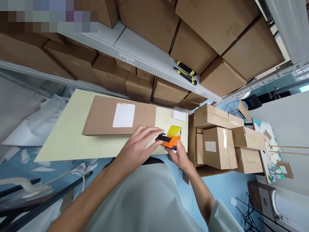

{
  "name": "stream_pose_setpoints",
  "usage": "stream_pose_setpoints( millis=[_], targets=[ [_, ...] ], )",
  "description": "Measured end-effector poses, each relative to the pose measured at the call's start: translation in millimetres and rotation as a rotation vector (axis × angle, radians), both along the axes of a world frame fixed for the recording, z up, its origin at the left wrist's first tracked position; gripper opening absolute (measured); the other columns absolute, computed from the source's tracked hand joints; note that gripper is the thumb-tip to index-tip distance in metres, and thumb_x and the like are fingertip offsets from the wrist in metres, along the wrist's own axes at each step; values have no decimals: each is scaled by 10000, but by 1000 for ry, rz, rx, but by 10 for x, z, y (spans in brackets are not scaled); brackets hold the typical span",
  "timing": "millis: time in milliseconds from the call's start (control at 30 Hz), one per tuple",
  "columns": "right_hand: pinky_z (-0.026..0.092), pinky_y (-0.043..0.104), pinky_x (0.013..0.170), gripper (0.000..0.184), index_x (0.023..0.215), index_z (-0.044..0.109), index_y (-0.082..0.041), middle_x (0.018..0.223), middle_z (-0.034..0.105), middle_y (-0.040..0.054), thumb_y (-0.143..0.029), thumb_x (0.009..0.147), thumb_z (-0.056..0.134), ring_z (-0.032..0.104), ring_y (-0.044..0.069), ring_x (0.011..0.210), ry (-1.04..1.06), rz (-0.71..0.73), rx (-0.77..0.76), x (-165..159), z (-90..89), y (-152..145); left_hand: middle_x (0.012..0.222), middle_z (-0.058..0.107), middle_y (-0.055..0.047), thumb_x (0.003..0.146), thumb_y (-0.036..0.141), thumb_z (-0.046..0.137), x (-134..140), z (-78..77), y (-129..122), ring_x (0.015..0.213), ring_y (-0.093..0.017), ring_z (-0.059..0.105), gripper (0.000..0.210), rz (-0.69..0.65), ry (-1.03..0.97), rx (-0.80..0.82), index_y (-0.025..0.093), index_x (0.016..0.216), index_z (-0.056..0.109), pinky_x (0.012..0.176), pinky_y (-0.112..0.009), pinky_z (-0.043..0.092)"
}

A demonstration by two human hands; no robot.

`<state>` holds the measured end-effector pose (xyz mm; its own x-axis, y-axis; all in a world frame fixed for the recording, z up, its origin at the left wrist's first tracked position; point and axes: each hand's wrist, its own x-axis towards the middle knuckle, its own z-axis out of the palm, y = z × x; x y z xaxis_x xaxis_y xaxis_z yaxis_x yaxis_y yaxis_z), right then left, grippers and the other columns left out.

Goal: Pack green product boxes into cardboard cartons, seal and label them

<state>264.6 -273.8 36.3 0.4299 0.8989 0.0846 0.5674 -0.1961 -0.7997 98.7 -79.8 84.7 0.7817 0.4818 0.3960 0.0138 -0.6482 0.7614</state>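
Both my hands are on an orange tape dispenser (173, 141) with a dark plate and a roll of yellow tape (174, 130). My left hand (141, 143) pinches its dark left end between thumb and fingers. On the other side, my right hand (179, 155) is closed round the orange body, with part of its fingers hidden. Left of the dispenser a flat brown cardboard box (101, 116) lies on the pale yellow tabletop (65, 135). It bears a white label (124, 115). A small stack of white labels (179, 115) sits behind the tape.
Over the table's far side runs a grey shelf (145, 48) with large cartons and two black-and-yellow utility knives (185, 72). Several cardboard boxes (218, 148) are piled right of the table. Crumpled white wrapping (41, 119) lies at the left.
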Motion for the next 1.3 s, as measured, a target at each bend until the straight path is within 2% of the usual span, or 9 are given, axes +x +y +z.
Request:
stream_pose_setpoints(
  millis=[200,433,733,933,1033,1167,1300],
  targets=[
    [590,454,971,193,1288,657,-209,1083,751,118,-239,1101,616,692,296,1001,-263,162,66,241,19,-140,1290,821,-79,1118,354,570,-11,28,-150,1184,-275,738,359,-30,54,-26,295,1413,767,1053,-439,636],
    [549,437,912,97,1141,649,-221,972,700,82,-196,1077,581,637,285,905,-469,275,6,408,114,-248,1359,813,-60,1054,274,568,24,180,-232,1234,-287,743,451,-24,85,-96,323,1463,753,1098,-488,645],
    [556,459,910,61,1084,626,-246,962,693,80,-205,1080,581,635,301,911,-540,320,22,511,226,-225,1164,850,-29,1070,317,583,16,214,-311,1106,-277,756,423,-34,68,-4,354,1456,752,997,-458,680],
    [568,480,930,104,1064,629,-242,955,702,85,-188,1085,543,634,302,922,-541,331,6,536,310,-221,1260,832,41,1084,234,601,-4,310,-328,1074,-242,764,509,-11,0,62,422,1555,646,978,-406,659],
    [572,493,948,121,1049,639,-241,945,701,86,-199,1096,536,629,303,933,-536,335,-3,541,342,-240,1259,828,38,1092,210,591,-10,353,-319,1071,-240,759,523,-17,-6,88,411,1573,638,944,-396,653],
    [573,497,959,94,1077,655,-232,963,711,95,-234,1098,563,644,317,966,-578,350,12,548,370,-263,1130,818,20,1084,176,602,-16,380,-325,986,-225,736,587,-28,-46,131,407,1623,592,860,-372,644],
    [573,496,986,95,1097,673,-211,1022,734,115,-227,1089,580,667,319,1004,-671,394,-20,547,406,-268,1114,817,9,1079,130,593,-16,413,-330,960,-224,728,643,-41,-86,193,397,1661,542,855,-378,631]
  ],
)
